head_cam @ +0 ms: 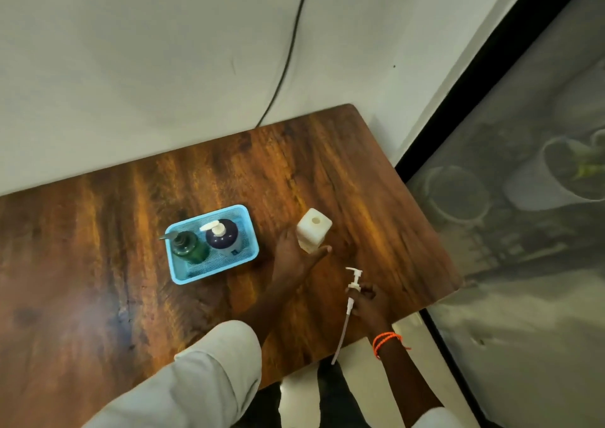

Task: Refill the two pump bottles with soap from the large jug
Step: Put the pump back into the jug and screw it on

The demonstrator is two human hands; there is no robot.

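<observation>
**One head-worn view, looking steeply down**

A single wide-angle camera sits on the person's head, above the near edge of a wooden table (pixel 98 247), facing forward and down. The tabletop fills the middle and lower left, its far corner at about 12 o'clock. A pale wall (pixel 147 51) closes the upper half; a dark-framed glass panel (pixel 523 198) runs along the 3 o'clock side. The camera is close enough that both forearms enter from 6 o'clock. There is no second view to overlap with it.
</observation>
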